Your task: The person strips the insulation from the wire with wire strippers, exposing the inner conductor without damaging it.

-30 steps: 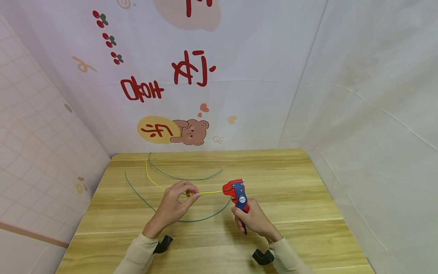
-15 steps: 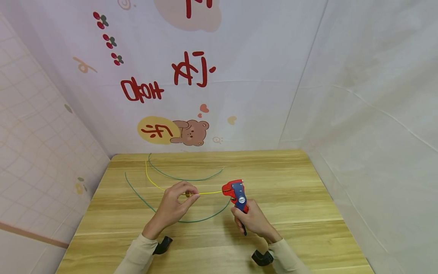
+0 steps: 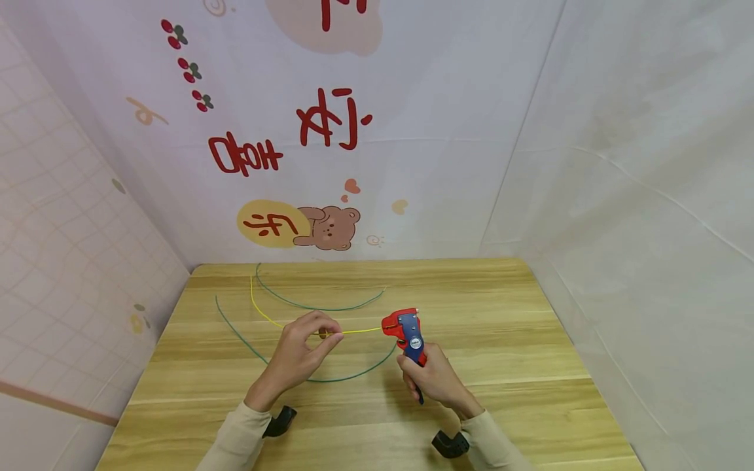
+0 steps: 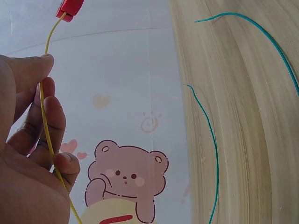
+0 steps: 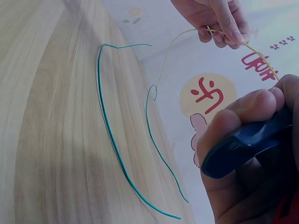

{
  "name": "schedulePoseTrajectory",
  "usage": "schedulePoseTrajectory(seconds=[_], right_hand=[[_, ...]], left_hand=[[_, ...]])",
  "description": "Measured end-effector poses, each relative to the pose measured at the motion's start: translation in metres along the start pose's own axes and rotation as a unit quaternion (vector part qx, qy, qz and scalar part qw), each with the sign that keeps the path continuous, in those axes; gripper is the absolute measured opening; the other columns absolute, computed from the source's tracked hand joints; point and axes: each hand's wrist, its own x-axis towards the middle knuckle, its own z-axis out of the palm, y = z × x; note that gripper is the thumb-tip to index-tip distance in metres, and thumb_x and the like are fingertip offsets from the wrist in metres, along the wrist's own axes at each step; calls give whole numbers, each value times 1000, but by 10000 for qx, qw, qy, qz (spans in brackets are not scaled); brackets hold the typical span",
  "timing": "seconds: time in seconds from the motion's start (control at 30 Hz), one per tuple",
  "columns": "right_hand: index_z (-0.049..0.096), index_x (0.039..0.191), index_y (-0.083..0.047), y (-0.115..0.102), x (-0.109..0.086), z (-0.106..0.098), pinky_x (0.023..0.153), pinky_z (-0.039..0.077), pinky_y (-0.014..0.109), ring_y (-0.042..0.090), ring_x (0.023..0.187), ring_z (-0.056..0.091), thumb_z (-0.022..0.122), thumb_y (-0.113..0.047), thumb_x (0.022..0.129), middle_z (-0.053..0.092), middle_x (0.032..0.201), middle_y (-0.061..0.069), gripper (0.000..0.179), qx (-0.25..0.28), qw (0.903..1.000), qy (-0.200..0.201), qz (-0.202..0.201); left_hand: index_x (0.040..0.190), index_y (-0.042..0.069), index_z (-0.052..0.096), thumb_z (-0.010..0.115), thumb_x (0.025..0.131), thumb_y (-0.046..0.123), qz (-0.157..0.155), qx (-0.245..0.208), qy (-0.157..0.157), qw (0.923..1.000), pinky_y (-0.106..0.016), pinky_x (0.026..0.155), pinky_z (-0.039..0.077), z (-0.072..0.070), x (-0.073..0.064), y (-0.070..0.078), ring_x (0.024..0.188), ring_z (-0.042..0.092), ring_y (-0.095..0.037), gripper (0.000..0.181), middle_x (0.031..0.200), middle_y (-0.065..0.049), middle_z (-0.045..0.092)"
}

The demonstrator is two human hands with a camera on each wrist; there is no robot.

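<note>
My left hand (image 3: 303, 347) pinches a yellow wire (image 3: 362, 331) between thumb and index finger, and the wire's tail runs back across the palm in the left wrist view. The wire's right end enters the red jaws of a red and blue wire stripper (image 3: 410, 329). Around the stripper's handles (image 5: 247, 144) my right hand (image 3: 432, 373) is wrapped, holding the tool upright over the table. A green wire (image 3: 353, 376) curves on the table beneath both hands. Farther back lies a second green wire (image 3: 330, 309). The yellow wire's end inside the jaws is hidden.
The wooden table (image 3: 501, 314) meets a white printed curtain (image 3: 436, 196) at its back edge. Curtains also hang along the left and right sides. Black wrist mounts (image 3: 450, 445) sit at both sleeves.
The stripper and right hand have shifted very slightly left. The left hand keeps its pinch on the yellow wire, and the green wires lie as before.
</note>
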Motion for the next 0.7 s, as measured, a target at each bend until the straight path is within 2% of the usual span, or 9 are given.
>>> schedulePoseTrajectory(seconds=[0.2, 0.3, 0.43, 0.53, 0.7], right_hand=[[63, 91, 5, 1, 1, 1, 45, 47, 23, 9, 45, 57, 60, -18, 116, 59, 58, 10, 35, 6, 10000, 20, -90], [62, 92, 0, 2, 2, 1, 43, 42, 22, 9, 44, 51, 58, -15, 116, 53, 57, 5, 28, 119, 9996, 238, -11], [59, 93, 2, 6, 4, 1, 42, 37, 22, 9, 43, 44, 55, -11, 114, 47, 58, -5, 25, 326, 9985, 443, 75], [57, 93, 6, 8, 4, 0, 41, 39, 22, 8, 41, 45, 56, -11, 115, 48, 56, -4, 27, 321, 9989, 345, -26], [58, 91, -2, 8, 4, 0, 42, 39, 21, 9, 42, 47, 56, -12, 115, 50, 56, -4, 26, 294, 9991, 293, -72]], left_hand=[[97, 17, 78, 87, 94, -4, 1, 9, -1, 10000, -28, 74, 58, 0, 0, -1, 84, 67, -10, 23, 96, 5, 76], [97, 16, 79, 87, 94, -5, 22, -5, -10, 10000, -27, 74, 58, 1, 0, -1, 83, 66, -9, 22, 96, 4, 76], [98, 14, 80, 87, 94, -4, 36, -20, -51, 10000, -23, 74, 56, 3, 0, -1, 82, 65, -9, 20, 96, 4, 76], [98, 15, 80, 87, 94, -4, 43, -38, -70, 10000, -21, 75, 56, 2, -1, -2, 82, 65, -9, 21, 96, 4, 77], [99, 17, 80, 88, 94, -4, 37, -59, -75, 9999, -21, 75, 56, 1, -1, -2, 82, 65, -9, 23, 96, 4, 77]])
